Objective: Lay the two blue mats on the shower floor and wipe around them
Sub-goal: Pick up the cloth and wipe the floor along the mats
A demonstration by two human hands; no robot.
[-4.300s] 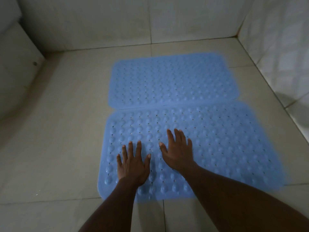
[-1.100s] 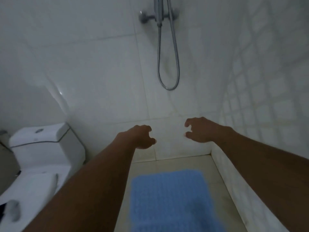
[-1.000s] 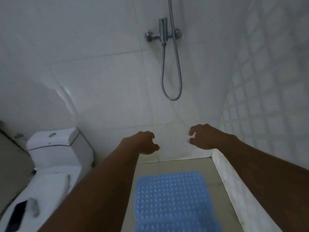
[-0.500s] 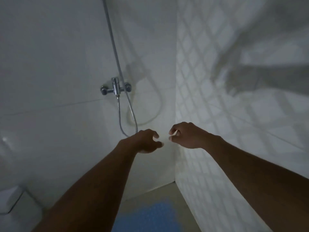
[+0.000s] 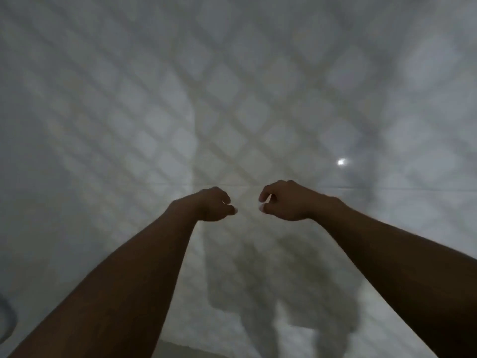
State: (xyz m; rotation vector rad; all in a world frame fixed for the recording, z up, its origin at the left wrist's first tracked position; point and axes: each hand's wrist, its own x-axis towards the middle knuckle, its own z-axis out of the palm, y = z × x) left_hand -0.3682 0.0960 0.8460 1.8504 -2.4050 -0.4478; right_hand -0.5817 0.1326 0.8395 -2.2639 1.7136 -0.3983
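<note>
No writing, label, brand mark, number or sign can be read anywhere in the head view. The pale tiled wall (image 5: 232, 99) with its diamond-shaped grid pattern bears no lettering, and the picture is dim and blurred.

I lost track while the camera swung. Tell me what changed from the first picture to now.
Both hands left the mat: the left hand and right hand now hang raised and loosely curled, holding nothing, before the diamond-patterned wall. The view swung up from the floor; mats, toilet and shower hose are out of sight. The hands remain empty and close together.
</note>
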